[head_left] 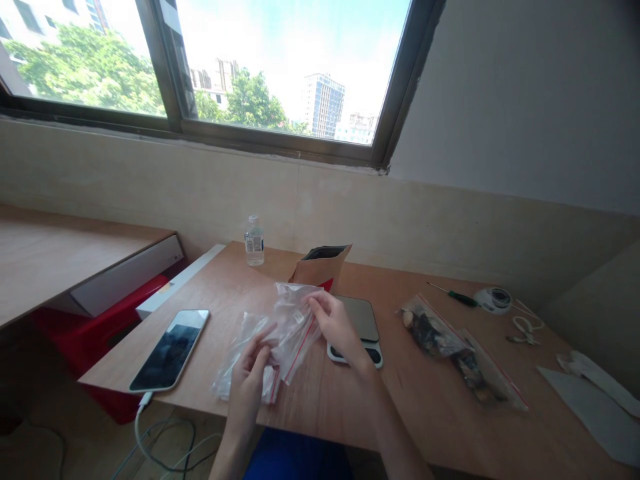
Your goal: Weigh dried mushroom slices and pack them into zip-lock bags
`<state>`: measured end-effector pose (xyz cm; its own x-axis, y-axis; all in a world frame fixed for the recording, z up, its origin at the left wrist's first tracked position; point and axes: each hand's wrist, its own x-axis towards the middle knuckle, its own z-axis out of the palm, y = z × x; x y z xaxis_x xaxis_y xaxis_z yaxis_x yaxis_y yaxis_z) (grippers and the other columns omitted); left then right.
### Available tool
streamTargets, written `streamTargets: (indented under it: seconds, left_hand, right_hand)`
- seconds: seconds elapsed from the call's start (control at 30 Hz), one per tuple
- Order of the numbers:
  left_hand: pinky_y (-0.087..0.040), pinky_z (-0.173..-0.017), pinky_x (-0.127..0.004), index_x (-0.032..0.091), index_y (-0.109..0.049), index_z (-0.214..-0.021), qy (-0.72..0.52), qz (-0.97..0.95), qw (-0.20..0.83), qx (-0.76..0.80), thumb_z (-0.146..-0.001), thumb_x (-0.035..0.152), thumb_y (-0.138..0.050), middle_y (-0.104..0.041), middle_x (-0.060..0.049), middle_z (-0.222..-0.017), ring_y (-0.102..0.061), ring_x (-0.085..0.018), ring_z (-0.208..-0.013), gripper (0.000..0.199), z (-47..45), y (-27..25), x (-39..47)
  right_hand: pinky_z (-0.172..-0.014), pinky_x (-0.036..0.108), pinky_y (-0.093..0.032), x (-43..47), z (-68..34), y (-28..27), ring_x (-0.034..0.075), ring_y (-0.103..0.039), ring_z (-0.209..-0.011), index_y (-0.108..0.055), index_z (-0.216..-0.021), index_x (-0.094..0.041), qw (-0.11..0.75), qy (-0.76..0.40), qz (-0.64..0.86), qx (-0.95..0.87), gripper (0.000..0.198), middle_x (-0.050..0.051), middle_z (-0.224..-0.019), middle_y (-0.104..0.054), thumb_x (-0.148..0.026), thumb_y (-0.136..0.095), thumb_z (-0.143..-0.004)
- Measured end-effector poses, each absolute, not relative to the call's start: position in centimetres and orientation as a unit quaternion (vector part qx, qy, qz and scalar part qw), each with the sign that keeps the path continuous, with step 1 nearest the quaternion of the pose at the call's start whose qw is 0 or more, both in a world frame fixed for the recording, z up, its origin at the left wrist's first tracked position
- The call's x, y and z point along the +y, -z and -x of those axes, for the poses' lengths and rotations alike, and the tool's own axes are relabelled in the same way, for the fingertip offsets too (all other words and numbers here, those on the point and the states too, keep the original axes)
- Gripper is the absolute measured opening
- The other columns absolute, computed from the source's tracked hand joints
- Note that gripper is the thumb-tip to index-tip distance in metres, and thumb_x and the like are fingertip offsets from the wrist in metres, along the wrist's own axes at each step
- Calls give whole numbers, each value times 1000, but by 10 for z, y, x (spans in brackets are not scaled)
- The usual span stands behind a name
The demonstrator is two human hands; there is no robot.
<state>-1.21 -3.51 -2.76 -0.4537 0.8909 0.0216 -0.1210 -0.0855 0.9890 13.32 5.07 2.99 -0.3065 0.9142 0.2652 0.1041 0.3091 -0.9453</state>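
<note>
A clear zip bag (295, 327) with a red strip along its seal is held up between both hands. My right hand (334, 323) pinches it near its upper right edge. At its lower left side, the thumb and fingers of my left hand (251, 363) close on the plastic. More clear zip bags (227, 380) lie flat on the table under and beside my left hand. Behind my right hand sits a kitchen scale (365, 320), partly covered by the wrist. An upright brown paper pouch (320, 268) stands open-topped just beyond the held bag.
On the wooden table (395, 427), a phone (173, 350) with a charging cable lies left and a water bottle (255, 243) stands behind. To the right are filled zip bags (433, 330), a screwdriver (463, 299), a white camera (493, 300) and white sheets (590, 407).
</note>
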Motion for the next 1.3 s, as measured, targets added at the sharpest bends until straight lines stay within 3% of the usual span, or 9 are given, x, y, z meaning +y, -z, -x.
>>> streamTargets:
  seconds: [0.23,0.43,0.57,0.73,0.83,0.97,1.07,1.13,1.3]
  left_hand:
    - [-49,-57,-27,16,-66,-106,-573,-427,426,555,-72,45,-60,-66,-1,-73,-55,-13,-53,45,32,22,-33]
    - [-39,-43,-21,15,-67,-99,-559,-442,410,569,-72,53,-60,-66,-3,-73,-48,-9,-47,48,18,35,-29]
    - [-27,-34,-18,13,-67,-89,-561,-414,396,597,-69,60,-60,-56,3,-53,-34,-6,-35,51,18,37,-30]
    - [-22,-31,-18,14,-67,-85,-528,-397,413,627,-62,63,-62,-53,4,-45,-31,-6,-29,55,30,30,-28]
    - [-22,-30,-19,15,-65,-84,-522,-386,397,649,-58,65,-62,-60,1,-50,-32,-6,-29,56,51,28,-28]
    - [-27,-33,-21,15,-64,-89,-528,-369,340,685,-57,63,-64,-62,-1,-55,-34,-8,-33,58,87,39,-30]
    - [-42,-43,-28,14,-60,-100,-484,-401,287,723,-62,62,-59,-65,-8,-72,-51,-17,-47,62,99,50,-27]
    - [-51,-63,-40,12,-56,-108,-453,-443,189,750,-66,59,-55,-65,-16,-94,-62,-28,-74,64,96,54,-23]
    - [-34,-97,-55,16,-52,-120,-376,-577,28,725,-80,47,-43,-49,-19,-129,-43,-36,-123,51,76,51,-18]
  right_hand:
    - [-80,33,-47,37,-125,6,20,-62,-85,-58,-97,-18,476,-567,395,-544,42,5,-90,-66,-56,-57,-77]
    - [-83,32,-49,6,-121,15,21,-64,-96,-50,-113,-18,412,-688,342,-491,62,6,-104,-66,-35,-80,-61]
    - [-72,30,-54,-2,-126,21,21,-66,-90,-55,-108,-19,382,-748,281,-464,58,4,-99,-67,-30,-82,-58]
    - [-79,38,-54,-8,-151,35,21,-68,-86,-56,-108,-18,383,-728,312,-475,51,5,-97,-68,-33,-78,-64]
    - [-75,44,-54,1,-203,49,23,-68,-80,-56,-106,-17,423,-626,406,-515,41,9,-93,-69,-43,-65,-75]
    - [-89,46,-46,30,-312,68,28,-62,-96,-60,-96,-16,493,-243,605,-576,35,15,-103,-66,-45,-52,-78]
    - [-88,46,-43,53,-384,74,30,-58,-98,-61,-99,-14,424,-14,685,-592,37,18,-102,-65,-39,-40,-81]
    - [-90,47,-40,68,-412,75,33,-56,-102,-61,-104,-8,341,78,719,-601,42,23,-104,-64,-34,-40,-78]
    - [-81,41,-41,106,-437,66,34,-60,-96,-68,-94,-4,167,79,775,-604,39,26,-98,-67,-31,-46,-77]
